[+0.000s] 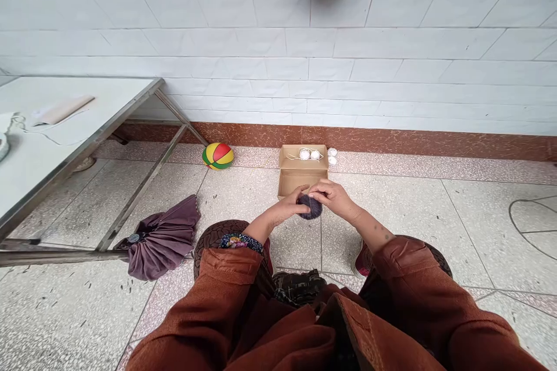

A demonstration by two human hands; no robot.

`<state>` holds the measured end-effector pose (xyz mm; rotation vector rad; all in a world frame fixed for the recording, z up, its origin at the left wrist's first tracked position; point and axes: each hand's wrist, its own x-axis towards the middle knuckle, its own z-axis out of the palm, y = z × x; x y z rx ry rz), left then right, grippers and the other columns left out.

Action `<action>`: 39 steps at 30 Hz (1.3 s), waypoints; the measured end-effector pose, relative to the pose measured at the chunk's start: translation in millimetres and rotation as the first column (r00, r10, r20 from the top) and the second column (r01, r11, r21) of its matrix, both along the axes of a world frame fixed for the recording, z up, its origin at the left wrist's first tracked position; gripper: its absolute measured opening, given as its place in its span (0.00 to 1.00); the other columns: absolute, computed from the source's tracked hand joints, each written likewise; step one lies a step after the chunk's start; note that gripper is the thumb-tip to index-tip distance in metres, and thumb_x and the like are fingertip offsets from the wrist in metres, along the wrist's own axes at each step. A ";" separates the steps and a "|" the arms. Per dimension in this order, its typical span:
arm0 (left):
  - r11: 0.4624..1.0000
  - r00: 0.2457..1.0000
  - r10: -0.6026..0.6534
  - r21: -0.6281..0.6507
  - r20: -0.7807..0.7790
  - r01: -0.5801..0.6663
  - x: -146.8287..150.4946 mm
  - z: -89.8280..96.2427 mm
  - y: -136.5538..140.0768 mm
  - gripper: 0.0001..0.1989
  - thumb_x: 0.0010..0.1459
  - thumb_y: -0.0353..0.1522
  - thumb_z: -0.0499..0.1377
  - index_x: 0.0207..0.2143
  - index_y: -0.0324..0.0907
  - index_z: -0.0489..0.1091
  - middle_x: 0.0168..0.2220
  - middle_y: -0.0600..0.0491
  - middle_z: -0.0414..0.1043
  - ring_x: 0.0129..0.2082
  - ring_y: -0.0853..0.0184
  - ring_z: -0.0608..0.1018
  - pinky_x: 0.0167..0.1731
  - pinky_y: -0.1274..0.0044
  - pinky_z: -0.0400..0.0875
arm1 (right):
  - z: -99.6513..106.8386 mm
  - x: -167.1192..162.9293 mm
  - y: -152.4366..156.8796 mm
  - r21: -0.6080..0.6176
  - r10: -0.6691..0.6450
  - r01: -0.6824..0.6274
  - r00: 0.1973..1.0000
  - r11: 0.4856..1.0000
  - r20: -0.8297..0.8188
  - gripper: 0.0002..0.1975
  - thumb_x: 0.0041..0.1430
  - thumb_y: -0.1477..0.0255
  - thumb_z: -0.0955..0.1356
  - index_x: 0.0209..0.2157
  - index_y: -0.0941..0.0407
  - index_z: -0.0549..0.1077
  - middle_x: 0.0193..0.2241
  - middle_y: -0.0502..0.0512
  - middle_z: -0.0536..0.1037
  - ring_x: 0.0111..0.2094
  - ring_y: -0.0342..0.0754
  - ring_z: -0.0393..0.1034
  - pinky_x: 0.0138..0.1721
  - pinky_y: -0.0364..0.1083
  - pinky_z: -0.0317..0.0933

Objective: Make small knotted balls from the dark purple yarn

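A dark purple-grey ball of yarn point(310, 208) is held between my hands, in front of a cardboard box. My left hand point(289, 207) curls around its left side, thumb across the front. At its top right, the fingers of my right hand point(333, 196) are pinched together; a strand between them is too fine to make out for sure. Just beyond is the open brown cardboard box point(281, 184), its near part partly hidden by my hands. Two white yarn balls point(310, 154) with a loose pale strand lie in its far part. More small white balls point(332, 156) sit against its right side.
A metal-framed white table point(108, 90) stands at the left, with a beige flat object point(67, 110) on it. Below lie a folded purple umbrella-like cloth point(163, 240) and a colourful ball point(218, 156). A tiled wall point(261, 43) rises behind; a wire loop point(517, 202) is at right.
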<state>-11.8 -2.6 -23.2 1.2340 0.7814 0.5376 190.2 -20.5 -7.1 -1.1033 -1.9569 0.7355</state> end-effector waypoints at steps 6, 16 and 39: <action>0.985 0.960 -0.076 -0.126 0.270 0.113 -2.5 20.5 -4.5 0.38 0.45 0.27 0.64 0.61 0.49 0.63 0.60 0.48 0.64 0.59 0.57 0.66 0.55 0.69 0.59 | -18.8 7.5 14.6 -0.088 -0.108 0.106 0.994 0.991 -0.024 0.12 0.65 0.65 0.66 0.30 0.54 0.76 0.28 0.51 0.75 0.32 0.46 0.68 0.36 0.45 0.62; 0.910 0.826 0.408 -0.248 0.388 -0.333 -4.5 22.3 11.1 0.25 0.44 0.27 0.66 0.47 0.42 0.69 0.45 0.51 0.73 0.45 0.65 0.74 0.50 0.70 0.67 | -14.5 -1.3 3.5 -0.217 -0.001 -0.003 1.000 0.976 -0.016 0.12 0.66 0.63 0.63 0.36 0.55 0.74 0.28 0.50 0.75 0.30 0.45 0.67 0.34 0.43 0.60; 0.974 0.949 -0.082 -0.179 0.304 0.141 -1.6 22.9 -3.3 0.40 0.50 0.31 0.63 0.65 0.50 0.56 0.60 0.47 0.64 0.56 0.56 0.69 0.54 0.66 0.61 | -30.1 7.4 15.4 -0.197 -0.042 0.026 0.996 0.980 -0.076 0.11 0.64 0.67 0.65 0.30 0.55 0.77 0.28 0.52 0.77 0.31 0.47 0.70 0.36 0.45 0.62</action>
